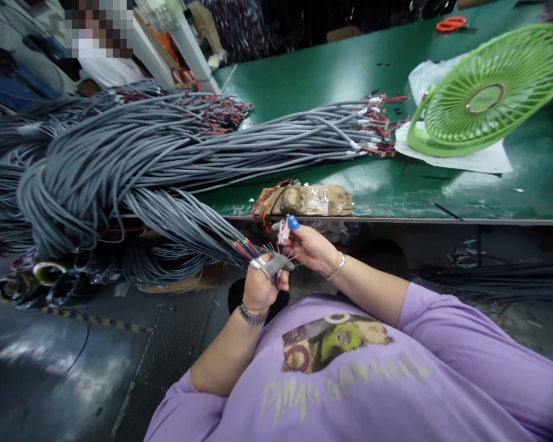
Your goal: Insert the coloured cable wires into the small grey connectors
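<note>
My left hand [263, 287], with grey covers on its fingers, is closed around the end of a grey cable. Thin coloured wires [273, 248] fan out from the cable end above those fingers. Close beside it, my right hand [314, 248] pinches a small pale pink-and-white piece [284, 232] among the wire tips; its exact kind is too small to make out. A blue cover [294, 222] sits on the right thumb. Other cable ends with coloured wires [245, 247] lie just left of my left hand.
A thick bundle of grey cables [175, 144] drapes over the green table [304, 80]. By the near edge rests a taped wooden board [329, 201] with a small device. A green fan [483, 98] stands right, orange-handled scissors [450, 24] behind. Another person [105, 64] is at upper left.
</note>
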Demonstrator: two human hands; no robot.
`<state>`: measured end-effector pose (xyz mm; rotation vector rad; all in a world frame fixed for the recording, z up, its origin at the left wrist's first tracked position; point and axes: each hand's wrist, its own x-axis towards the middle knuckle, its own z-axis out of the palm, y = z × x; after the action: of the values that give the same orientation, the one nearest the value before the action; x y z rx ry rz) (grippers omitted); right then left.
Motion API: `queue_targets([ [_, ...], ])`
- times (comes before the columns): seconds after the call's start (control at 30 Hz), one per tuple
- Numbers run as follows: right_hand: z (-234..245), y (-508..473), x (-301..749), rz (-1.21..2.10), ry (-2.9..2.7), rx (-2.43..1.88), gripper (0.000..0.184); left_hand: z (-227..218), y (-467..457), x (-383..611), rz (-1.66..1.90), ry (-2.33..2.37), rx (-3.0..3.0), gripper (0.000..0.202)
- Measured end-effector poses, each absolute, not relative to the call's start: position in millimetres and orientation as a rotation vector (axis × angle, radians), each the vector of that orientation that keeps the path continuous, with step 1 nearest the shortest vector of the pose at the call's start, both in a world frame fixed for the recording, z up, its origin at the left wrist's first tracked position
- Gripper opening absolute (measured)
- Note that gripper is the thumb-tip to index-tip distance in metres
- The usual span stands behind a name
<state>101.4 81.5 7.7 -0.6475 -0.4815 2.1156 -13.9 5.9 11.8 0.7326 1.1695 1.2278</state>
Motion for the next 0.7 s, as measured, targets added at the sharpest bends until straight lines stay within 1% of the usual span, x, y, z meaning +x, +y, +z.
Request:
queue_targets([
  [0.13, 7.1, 80.9, 102.5, 2.143, -0.463, -0.655, 0.038, 9.2, 5.2, -13.6, 1.226, 1.171, 0.743, 0.036],
  [0.33, 7.0, 83.4, 110.3, 2.267, -0.451, -0.657, 0.048, 12.2, -2.9, -11.7, 1.245, 1.249, 0.777, 0.033],
  [0.4, 7.3, 84.1, 111.7, 2.284, -0.49, -0.657, 0.047, 12.5, -5.9, -11.0, 1.254, 1.274, 0.777, 0.032],
  [0.57, 6.5, 82.1, 109.9, 2.139, -0.632, -0.698, 0.031, 13.9, -6.7, -9.8, 1.299, 1.276, 0.75, 0.032],
  [0.63, 5.1, 80.5, 109.0, 2.097, -0.671, -0.714, 0.032, 15.3, -4.4, -9.5, 1.298, 1.273, 0.74, 0.033],
  [0.7, 2.9, 78.8, 108.7, 2.05, -0.71, -0.726, 0.039, 16.4, -1.6, -9.6, 1.303, 1.262, 0.729, 0.033],
])
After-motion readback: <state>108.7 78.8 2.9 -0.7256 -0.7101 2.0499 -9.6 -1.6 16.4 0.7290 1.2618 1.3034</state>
